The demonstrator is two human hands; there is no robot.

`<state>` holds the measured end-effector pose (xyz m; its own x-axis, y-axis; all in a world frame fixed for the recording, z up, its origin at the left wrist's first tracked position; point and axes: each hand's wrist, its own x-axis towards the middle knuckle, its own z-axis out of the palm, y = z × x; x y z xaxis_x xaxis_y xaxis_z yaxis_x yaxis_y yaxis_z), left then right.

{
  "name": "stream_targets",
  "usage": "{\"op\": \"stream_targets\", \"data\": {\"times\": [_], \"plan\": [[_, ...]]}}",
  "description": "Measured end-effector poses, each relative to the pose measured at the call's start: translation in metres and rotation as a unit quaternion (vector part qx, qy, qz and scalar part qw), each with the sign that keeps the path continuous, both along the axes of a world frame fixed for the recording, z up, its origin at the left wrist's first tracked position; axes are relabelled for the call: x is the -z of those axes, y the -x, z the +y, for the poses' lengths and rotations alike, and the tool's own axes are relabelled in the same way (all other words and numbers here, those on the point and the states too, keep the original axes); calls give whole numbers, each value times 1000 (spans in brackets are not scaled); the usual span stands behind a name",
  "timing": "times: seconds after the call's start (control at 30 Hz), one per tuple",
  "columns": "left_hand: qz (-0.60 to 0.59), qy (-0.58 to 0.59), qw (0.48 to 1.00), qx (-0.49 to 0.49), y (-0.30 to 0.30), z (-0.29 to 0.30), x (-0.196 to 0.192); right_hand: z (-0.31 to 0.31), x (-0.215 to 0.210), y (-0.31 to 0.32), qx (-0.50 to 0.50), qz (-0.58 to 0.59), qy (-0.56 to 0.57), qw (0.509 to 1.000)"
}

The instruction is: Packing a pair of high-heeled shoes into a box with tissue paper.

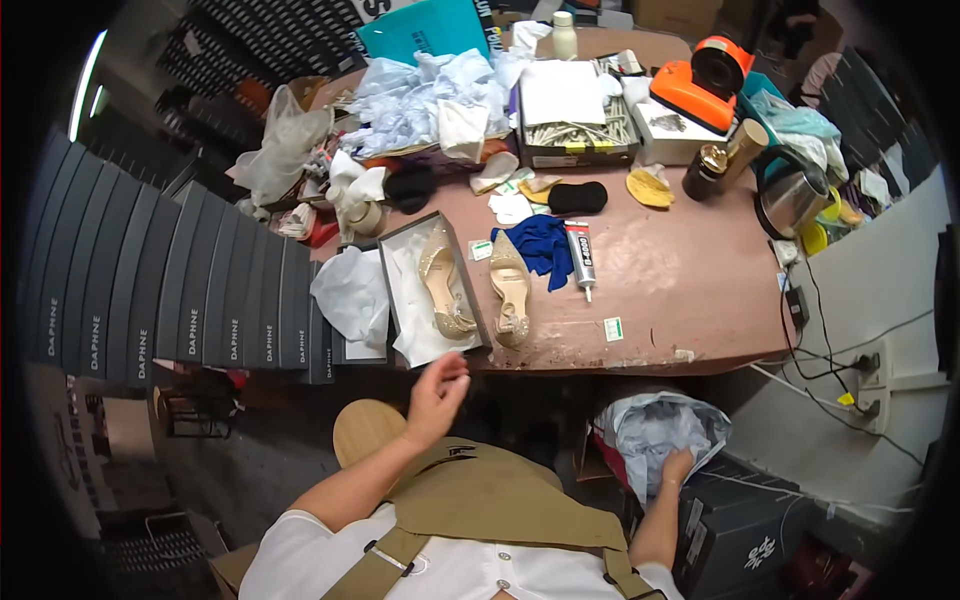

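My left hand (pixel 436 402) hovers just off the table's front edge, fingers loosely bent and apart, with nothing in it. Nearest to it is a shoebox (pixel 466 290) lined with white paper, in which one glittery gold pointed shoe (pixel 438 275) lies. Its mate, another glittery gold shoe (pixel 511 285), rests on the table to the right of the box. Down at the right, my right hand (pixel 677 467) reaches into a bin lined with a pale plastic bag (pixel 630 425). Its fingers are hard to make out against the crumpled contents.
Dark shoeboxes (pixel 150 270) stand in a row at the left. On the pink table (pixel 680 290) lie a glue tube (pixel 580 255), a blue cloth (pixel 535 245) and a black pad (pixel 578 197). A kettle (pixel 793 200) stands at the right, with cables (pixel 825 350) below it. Crumpled paper (pixel 425 100) is heaped behind.
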<state>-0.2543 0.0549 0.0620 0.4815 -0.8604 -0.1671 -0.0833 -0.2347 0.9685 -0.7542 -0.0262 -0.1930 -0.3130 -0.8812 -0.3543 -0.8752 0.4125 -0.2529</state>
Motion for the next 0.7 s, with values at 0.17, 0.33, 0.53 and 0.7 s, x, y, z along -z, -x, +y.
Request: {"op": "stream_targets", "data": {"times": [0.17, 0.33, 0.53, 0.7], "plan": [[34, -81, 961, 261, 79, -15, -12, -1, -202, -71, 178, -623, 152, 746], [542, -41, 813, 208, 86, -43, 8, -19, -273, -213, -32, -722, -147, 675], [514, 109, 850, 32, -5, -58, -26, -18, -278, -289, -84, -721, -332, 603], [458, -46, 886, -59, -52, -35, -14, 12, -269, -326, -373, -616, -285, 633]]}}
